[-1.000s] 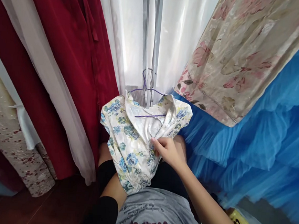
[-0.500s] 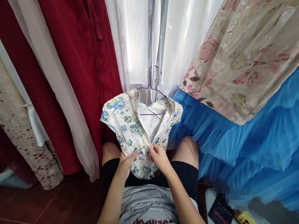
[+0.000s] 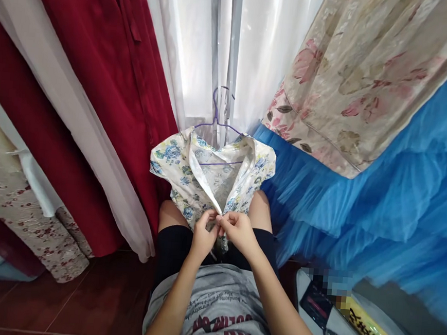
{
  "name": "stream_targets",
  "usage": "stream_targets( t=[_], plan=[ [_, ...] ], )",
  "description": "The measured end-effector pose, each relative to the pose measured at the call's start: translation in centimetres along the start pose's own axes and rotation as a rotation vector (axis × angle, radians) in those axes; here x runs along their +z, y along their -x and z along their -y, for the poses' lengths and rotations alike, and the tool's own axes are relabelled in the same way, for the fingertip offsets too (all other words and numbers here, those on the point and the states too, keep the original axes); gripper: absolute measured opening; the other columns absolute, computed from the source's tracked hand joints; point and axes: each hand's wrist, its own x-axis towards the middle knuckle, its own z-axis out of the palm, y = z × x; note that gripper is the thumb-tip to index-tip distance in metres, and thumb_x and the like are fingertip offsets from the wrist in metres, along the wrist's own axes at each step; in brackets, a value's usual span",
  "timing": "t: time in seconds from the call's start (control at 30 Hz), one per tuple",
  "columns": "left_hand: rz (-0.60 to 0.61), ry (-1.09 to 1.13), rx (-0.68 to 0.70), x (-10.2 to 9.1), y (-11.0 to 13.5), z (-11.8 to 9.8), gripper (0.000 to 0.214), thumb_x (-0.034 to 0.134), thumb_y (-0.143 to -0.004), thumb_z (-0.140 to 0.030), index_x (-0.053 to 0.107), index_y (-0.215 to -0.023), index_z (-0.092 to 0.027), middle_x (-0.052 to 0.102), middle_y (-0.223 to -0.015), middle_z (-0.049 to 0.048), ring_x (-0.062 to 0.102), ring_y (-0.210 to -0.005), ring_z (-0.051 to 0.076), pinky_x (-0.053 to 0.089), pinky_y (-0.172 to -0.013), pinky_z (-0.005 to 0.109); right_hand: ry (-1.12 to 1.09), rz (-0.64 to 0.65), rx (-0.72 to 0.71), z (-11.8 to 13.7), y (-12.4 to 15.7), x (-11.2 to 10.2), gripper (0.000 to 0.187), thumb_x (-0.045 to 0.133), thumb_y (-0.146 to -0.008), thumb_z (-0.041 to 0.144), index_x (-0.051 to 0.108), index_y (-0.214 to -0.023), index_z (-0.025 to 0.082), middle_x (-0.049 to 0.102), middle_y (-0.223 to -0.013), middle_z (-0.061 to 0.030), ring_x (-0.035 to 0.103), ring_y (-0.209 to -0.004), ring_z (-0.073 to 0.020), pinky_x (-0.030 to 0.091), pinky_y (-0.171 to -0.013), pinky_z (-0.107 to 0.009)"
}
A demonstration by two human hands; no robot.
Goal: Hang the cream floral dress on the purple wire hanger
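A white floral dress (image 3: 178, 165) with blue and green flowers hangs on a purple hanger (image 3: 216, 116) between my knees, its front open in a V. My left hand (image 3: 204, 233) pinches the front edge at the bottom of the V. Beside it and touching it, my right hand (image 3: 237, 232) pinches the fabric at the same spot. The small piece between my fingertips is hidden. Below the hands the garment is bunched over my lap, so its full length does not show.
Red and white drapes (image 3: 143, 109) hang on the left. On the right hang a cream floral cloth (image 3: 352, 105) and blue tulle (image 3: 359, 209). A grey-white surface (image 3: 323, 325) at lower right bears a yellow packet (image 3: 376, 332) and dark flat items. Tiled floor (image 3: 66, 299) lies lower left.
My left hand has moved up and right from the dress's side to meet my right hand at the V. The neckline is spread wider.
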Motion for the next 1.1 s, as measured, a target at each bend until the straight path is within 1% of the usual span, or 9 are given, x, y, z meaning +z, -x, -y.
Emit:
stream_targets(
  t=[0.1, 0.27, 0.47, 0.6, 0.7, 0.8, 0.9, 1.03, 1.1],
  plan=[
    [0.003, 0.009, 0.038, 0.1, -0.6, 0.1, 0.012, 0.058, -0.098, -0.031, 0.062, -0.100, -0.020, 0.069, -0.090, 0.0056, 0.069, -0.089, 0.020, 0.053, -0.084, 0.030, -0.134, 0.014, 0.041, 0.4, -0.3, -0.5, 0.040, 0.073, -0.082, 0.050, 0.063, -0.062, 0.017, 0.066, -0.052, -0.0022, 0.046, -0.037, -0.0086, 0.033, -0.040, -0.021],
    [0.084, -0.117, 0.049, -0.6, -0.6, 0.5, 0.012, 0.054, -0.099, -0.030, 0.060, -0.103, -0.020, 0.068, -0.096, 0.0060, 0.068, -0.093, 0.020, 0.052, -0.087, 0.031, -0.373, -0.053, 0.062, 3.0, -3.2, -2.4, 0.036, 0.076, -0.076, 0.049, 0.070, -0.067, 0.015, 0.066, -0.053, -0.0013, 0.047, -0.037, -0.0069, 0.028, -0.036, -0.019],
    [0.118, -0.186, -0.003, -0.6, -0.4, 1.0, 0.011, 0.055, -0.096, -0.030, 0.060, -0.098, -0.020, 0.069, -0.091, 0.0051, 0.068, -0.088, 0.021, 0.050, -0.084, 0.032, -0.528, -0.116, -0.037, 11.3, -10.0, -3.7, 0.021, 0.073, -0.081, 0.029, 0.071, -0.070, 0.011, 0.062, -0.054, 0.0015, 0.045, -0.039, -0.0029, 0.026, -0.035, -0.015],
    [0.164, -0.099, -0.053, -0.6, 0.5, 1.2, 0.015, 0.058, -0.096, -0.035, 0.062, -0.095, -0.021, 0.068, -0.087, 0.0048, 0.068, -0.086, 0.021, 0.051, -0.082, 0.031, -0.488, -0.194, -0.106, 15.8, -12.3, -3.6, 0.025, 0.072, -0.085, 0.030, 0.067, -0.069, 0.012, 0.061, -0.053, 0.0025, 0.045, -0.039, -0.0026, 0.028, -0.037, -0.014],
    [0.156, -0.054, -0.053, -1.0, 1.3, 1.7, 0.017, 0.061, -0.094, -0.038, 0.063, -0.091, -0.021, 0.069, -0.085, 0.0046, 0.068, -0.085, 0.022, 0.051, -0.081, 0.032, -0.420, -0.186, -0.169, 16.5, -12.0, -3.3, 0.027, 0.072, -0.085, 0.035, 0.067, -0.071, 0.013, 0.062, -0.053, 0.0023, 0.046, -0.038, -0.0035, 0.028, -0.037, -0.016],
    [0.144, -0.065, -0.011, -1.9, 0.5, 1.7, 0.019, 0.061, -0.096, -0.040, 0.067, -0.094, -0.021, 0.072, -0.093, 0.0064, 0.070, -0.092, 0.023, 0.052, -0.087, 0.034, -0.313, -0.146, -0.268, 15.6, -11.0, -2.8, 0.030, 0.070, -0.086, 0.042, 0.066, -0.073, 0.015, 0.063, -0.052, 0.0016, 0.049, -0.038, -0.0069, 0.030, -0.038, -0.019],
    [0.042, -0.072, 0.057, -3.3, -2.8, -0.9, 0.024, 0.060, -0.098, -0.040, 0.070, -0.110, -0.022, 0.074, -0.107, 0.0092, 0.070, -0.104, 0.025, 0.052, -0.094, 0.036, -0.260, -0.150, -0.322, 14.8, -10.2, -2.2, 0.032, 0.068, -0.085, 0.047, 0.065, -0.074, 0.017, 0.062, -0.050, 0.0015, 0.049, -0.038, -0.0094, 0.033, -0.039, -0.021],
    [-0.134, -0.030, 0.309, -5.1, -9.9, -8.2, 0.040, 0.056, -0.101, -0.040, 0.061, -0.137, -0.023, 0.073, -0.098, 0.0071, 0.069, -0.093, 0.022, 0.053, -0.090, 0.034, -0.243, -0.148, -0.381, 15.0, -9.4, -1.8, 0.034, 0.068, -0.085, 0.049, 0.063, -0.074, 0.018, 0.061, -0.049, 0.0019, 0.048, -0.038, -0.0091, 0.035, -0.042, -0.022],
    [-0.064, -0.013, 0.433, -5.5, -13.3, -11.7, 0.049, 0.056, -0.101, -0.039, 0.051, -0.148, -0.025, 0.072, -0.098, 0.0062, 0.068, -0.091, 0.020, 0.053, -0.090, 0.033, -0.254, -0.133, -0.375, 15.4, -8.9, -2.1, 0.034, 0.068, -0.085, 0.049, 0.062, -0.073, 0.018, 0.061, -0.050, 0.0020, 0.048, -0.039, -0.0087, 0.033, -0.042, -0.021]
  ],
)
